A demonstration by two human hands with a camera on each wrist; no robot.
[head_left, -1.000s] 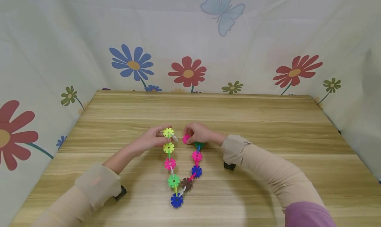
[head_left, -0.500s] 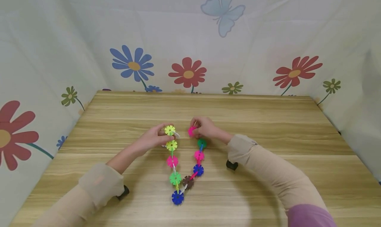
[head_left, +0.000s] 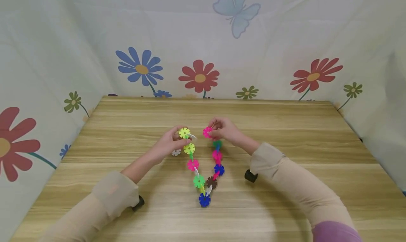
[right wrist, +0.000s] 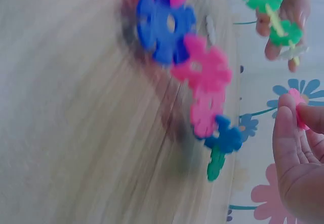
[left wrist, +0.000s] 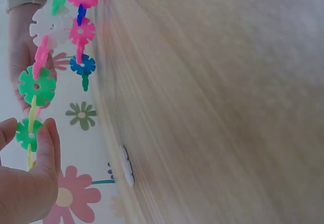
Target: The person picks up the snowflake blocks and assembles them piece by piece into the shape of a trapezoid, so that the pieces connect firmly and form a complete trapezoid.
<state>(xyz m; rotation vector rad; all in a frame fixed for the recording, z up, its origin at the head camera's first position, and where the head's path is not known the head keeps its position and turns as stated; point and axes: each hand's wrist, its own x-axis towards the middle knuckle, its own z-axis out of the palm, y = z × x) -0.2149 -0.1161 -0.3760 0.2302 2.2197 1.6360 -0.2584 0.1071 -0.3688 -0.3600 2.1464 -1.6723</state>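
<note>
My left hand (head_left: pixel 166 145) pinches one end of a chain of slotted plastic snowflake discs (head_left: pixel 198 181) between thumb and fingers. Near that grip, a yellow disc (head_left: pixel 184 132) faces the head camera; in the left wrist view a green disc (left wrist: pixel 30 134) lies between the fingertips. The chain dips in a V, with a blue disc (head_left: pixel 204 199) lowest, then rises to a loose green end (right wrist: pixel 216 165) below my right hand. My right hand (head_left: pixel 226 131) pinches a separate pink snowflake disc (head_left: pixel 207 132), a short gap from the left hand.
A single white disc (head_left: pixel 176 152) lies on the wooden table (head_left: pixel 285 136), beneath and behind my left hand. White flowered cloth (head_left: pixel 269 48) hangs along the table's back and sides. Black wrist camera mounts (head_left: pixel 251 175) stick out below the sleeves.
Both hands have moved up and to the right in the head view, with the chain and the pink disc. The white disc on the table has come into sight beside the left hand.
</note>
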